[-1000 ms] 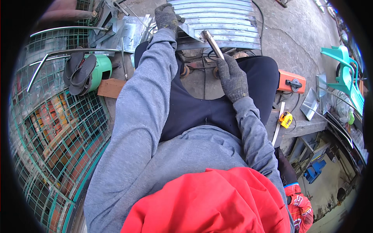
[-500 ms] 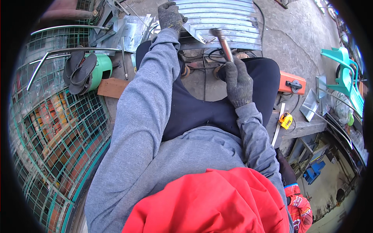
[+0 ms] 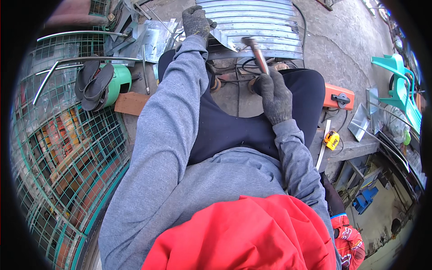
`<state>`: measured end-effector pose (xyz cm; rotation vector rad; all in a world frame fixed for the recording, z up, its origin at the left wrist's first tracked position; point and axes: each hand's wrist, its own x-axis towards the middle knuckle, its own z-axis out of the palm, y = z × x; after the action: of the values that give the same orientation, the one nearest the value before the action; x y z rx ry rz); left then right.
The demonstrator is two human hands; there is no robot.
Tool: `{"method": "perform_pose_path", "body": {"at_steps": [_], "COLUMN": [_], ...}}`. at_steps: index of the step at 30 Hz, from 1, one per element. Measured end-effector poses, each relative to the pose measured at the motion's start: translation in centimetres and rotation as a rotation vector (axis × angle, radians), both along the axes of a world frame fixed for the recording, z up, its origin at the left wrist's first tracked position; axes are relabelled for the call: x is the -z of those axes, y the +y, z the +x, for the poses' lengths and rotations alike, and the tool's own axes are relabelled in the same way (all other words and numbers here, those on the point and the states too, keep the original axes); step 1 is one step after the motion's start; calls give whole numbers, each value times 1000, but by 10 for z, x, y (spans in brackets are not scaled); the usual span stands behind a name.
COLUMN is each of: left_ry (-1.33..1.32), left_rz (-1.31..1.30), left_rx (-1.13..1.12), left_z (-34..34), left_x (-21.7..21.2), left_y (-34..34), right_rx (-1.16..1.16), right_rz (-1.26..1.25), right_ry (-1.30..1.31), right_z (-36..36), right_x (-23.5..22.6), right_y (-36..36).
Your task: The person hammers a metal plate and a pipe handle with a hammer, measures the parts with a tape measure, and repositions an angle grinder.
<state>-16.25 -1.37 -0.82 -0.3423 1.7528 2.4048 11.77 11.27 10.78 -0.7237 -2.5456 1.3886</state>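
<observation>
My left hand (image 3: 196, 21), in a dark grey knitted glove, is closed at the left edge of a ribbed metal panel (image 3: 258, 32). Its fingers grip a bent piece of sheet metal (image 3: 222, 40), whose pointed end lies over the panel's near left part. In the same kind of glove, my right hand (image 3: 276, 98) is wrapped round the handle of a hammer (image 3: 260, 57). The hammer's head is just right of the sheet metal's tip; whether it touches the panel I cannot tell. Part of the handle is hidden in the glove.
Offcuts of sheet metal (image 3: 157, 41) lie at the far left, near a green wire-mesh cage (image 3: 85, 180) and sandals (image 3: 98, 85). On the right are an orange tool (image 3: 338, 96), a yellow tape measure (image 3: 332, 140) and a teal plastic chair (image 3: 396, 85). Cables (image 3: 238, 81) run beneath the panel.
The hammer's head has dropped slightly toward me. My left hand and the sheet metal have shifted very slightly nearer; both grips stay the same.
</observation>
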Motion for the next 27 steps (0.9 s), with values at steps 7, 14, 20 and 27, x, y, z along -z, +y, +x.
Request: {"method": "perform_pose_path", "body": {"at_steps": [7,14,20,27], "left_ry": [-50,-20,-61,-48], "left_rz": [-131,-79,-112,-155], "left_rx": [46,32,32,40], "left_z": [1,11,15,18], "left_x": [-13,-21,-27,-29], "left_y": [-8,0,0,0], "right_rx": [44,-171,-141,-140], "right_rz": [-60,45,123,208], "right_ry": [3,-394,-149,-390], "right_z": [-1,-9,4,3], "right_x": [2,-8,-4,-4], "right_y": [-1,5,1,0]}}
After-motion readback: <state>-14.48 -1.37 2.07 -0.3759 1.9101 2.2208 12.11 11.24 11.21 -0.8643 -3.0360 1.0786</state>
